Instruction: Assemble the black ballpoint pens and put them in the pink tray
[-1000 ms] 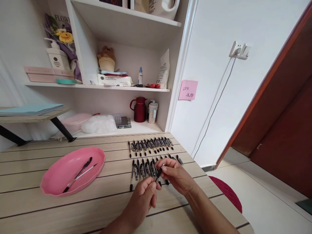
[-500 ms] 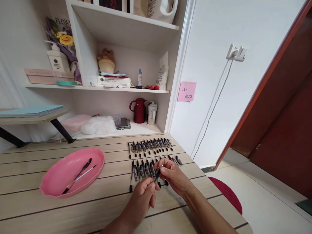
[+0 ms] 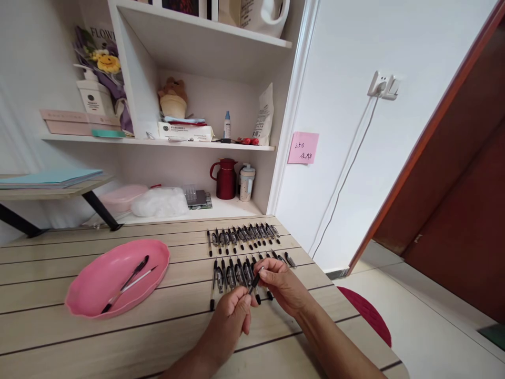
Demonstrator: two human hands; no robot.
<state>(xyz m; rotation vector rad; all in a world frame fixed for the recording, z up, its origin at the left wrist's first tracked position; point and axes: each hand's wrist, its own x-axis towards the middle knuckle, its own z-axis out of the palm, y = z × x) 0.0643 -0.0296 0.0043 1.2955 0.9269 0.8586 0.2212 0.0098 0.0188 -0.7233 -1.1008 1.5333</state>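
Both my hands hold one black pen (image 3: 255,280) just above the wooden table (image 3: 118,337). My left hand (image 3: 232,316) pinches its lower end, and my right hand (image 3: 284,285) pinches its upper end with fingertips together. Beneath and beyond them lie two rows of black pens: a near row (image 3: 232,273) partly hidden by my fingers and a far row (image 3: 242,235). To the left stands a pink oval tray (image 3: 94,295) with a black pen barrel (image 3: 136,271) and a thin white refill (image 3: 132,284) lying in it.
White shelves rise behind the table, holding a red jug (image 3: 225,179), a white cup (image 3: 247,181), a clear bag (image 3: 160,201) and a pink box (image 3: 122,196). A pink note (image 3: 303,147) sticks to the wall. The table's right edge drops to the floor by a red stool (image 3: 369,313).
My hands have stayed nearly in place on the pen, the fingers shifting only slightly. The view has moved a little.
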